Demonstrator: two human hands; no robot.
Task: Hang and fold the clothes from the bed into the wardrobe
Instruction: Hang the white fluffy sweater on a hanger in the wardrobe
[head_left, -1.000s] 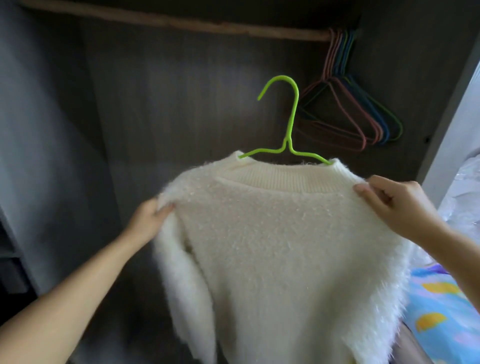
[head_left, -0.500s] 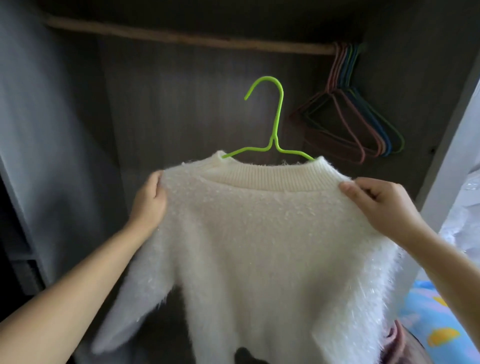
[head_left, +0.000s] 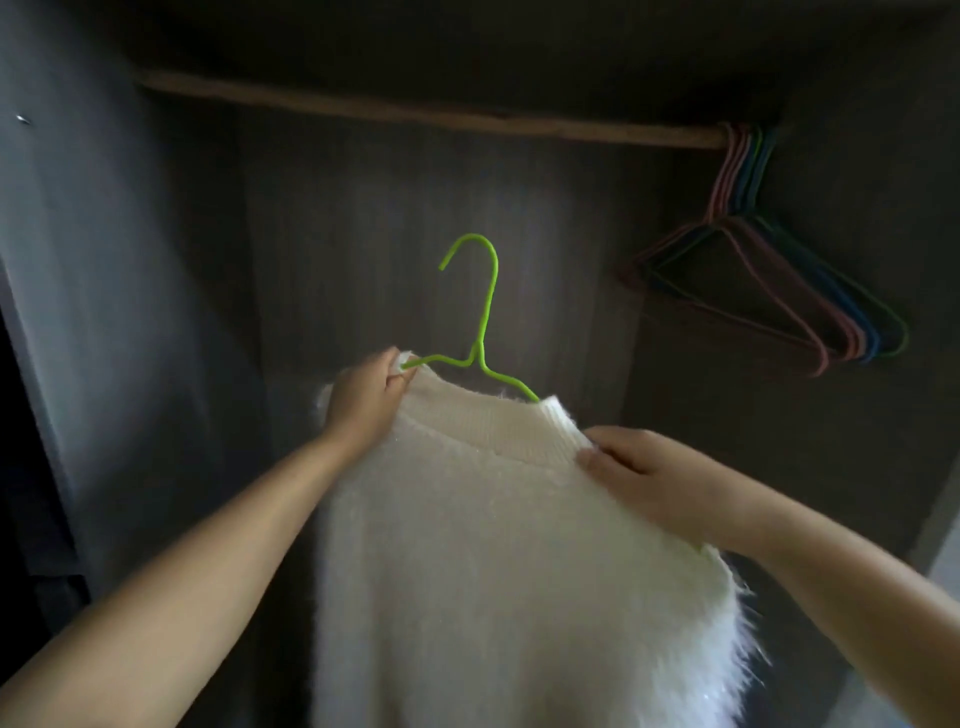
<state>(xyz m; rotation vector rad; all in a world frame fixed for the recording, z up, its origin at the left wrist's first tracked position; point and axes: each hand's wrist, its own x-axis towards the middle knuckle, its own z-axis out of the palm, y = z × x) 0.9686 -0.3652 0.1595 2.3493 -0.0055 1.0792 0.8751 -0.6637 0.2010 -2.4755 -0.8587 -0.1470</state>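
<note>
Fingers of my left hand (head_left: 363, 397) were curled round the sweater (head_left: 498, 545) at its left shoulder, pinching knit and the hanger (head_left: 480, 332) end together just beside the collar. My right hand (head_left: 644, 480) lay on the right shoulder, thumb on top and fingers tucked under the fuzzy cloth, gripping it below the collar's far end. The sweater hung from these two grips, draped on the hanger, its body dropping straight down under my arms; the hem was out of view.

The hanger's hook stood up above the collar, tilted a little, well below the rail (head_left: 431, 111) and free of it. Spare hangers (head_left: 769, 280) were bunched at the rail's right end, apart from mine.

As I judged it, the step was to lift the hook onto the rail. To do it well I needed to raise both shoulders evenly so the knit did not slide off the wire, bring the hook over the rail from the front, left of the spare hangers, and let go only once the hook had seated.
</note>
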